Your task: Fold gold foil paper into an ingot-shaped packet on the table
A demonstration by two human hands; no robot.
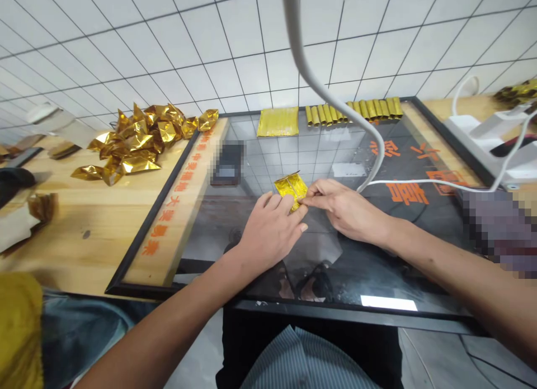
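The worry with this small square of shiny gold foil paper (pixel 289 183) is that it could slide or twist. The black-framed glass tabletop (pixel 260 176) beneath it is smooth, and a push from one side with too little pressure from the other would set it turning. A hard tug where I pinch could tear the thin edge or leave a crooked crease. The thick white cable (pixel 312 81) dips down just beside my right hand (pixel 342 207), so a wide swing of that wrist might snag it.

My right thumb and forefinger are drawn together at the paper's right edge, seeming to nip it with hardly any gap. My left hand (pixel 271 227) lies palm down, its bent fingertips over the near left part and its thumb apart from the forefinger; I cannot tell whether those fingers grip anything or only press.

The paper rests on the glass near the middle, between my hands. It looks crinkled and bright, with a pale line running across it and a dark, slightly raised point at its far edge. My fingers hide its near corner, so I cannot see how that part lies.
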